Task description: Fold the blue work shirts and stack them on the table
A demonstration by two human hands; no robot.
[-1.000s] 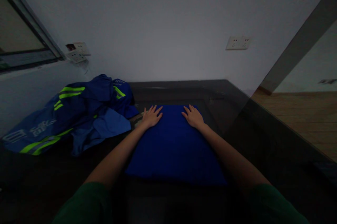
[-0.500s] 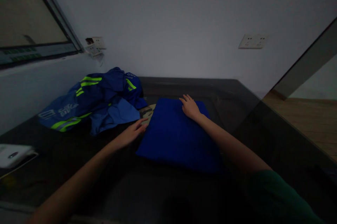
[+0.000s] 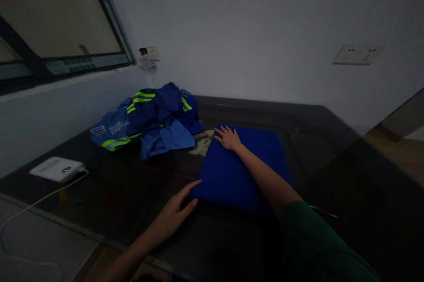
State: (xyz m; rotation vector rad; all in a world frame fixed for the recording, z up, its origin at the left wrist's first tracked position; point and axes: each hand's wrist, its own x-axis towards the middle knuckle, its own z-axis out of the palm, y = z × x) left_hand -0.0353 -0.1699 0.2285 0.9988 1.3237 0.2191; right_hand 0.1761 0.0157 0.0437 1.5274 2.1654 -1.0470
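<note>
A folded dark blue cloth (image 3: 245, 171) lies flat on the dark table (image 3: 132, 198). My right hand (image 3: 228, 137) rests on its far left corner, palm down with fingers spread. At the cloth's near left corner is my left hand (image 3: 177, 207), its thumb and fingers apart around the corner and holding nothing. Part of a camouflage-patterned item (image 3: 201, 142) shows beyond the cloth's left edge; the rest of it is hidden.
A crumpled blue garment with yellow-green stripes (image 3: 155, 116) lies at the back left. A white device (image 3: 56, 168) with a cable sits at the left. Wall sockets (image 3: 357, 54), a wall and a window border the table.
My right hand has moved left across the cloth to its far left corner. My left hand has come nearer, down to the near left corner. The view has turned left.
</note>
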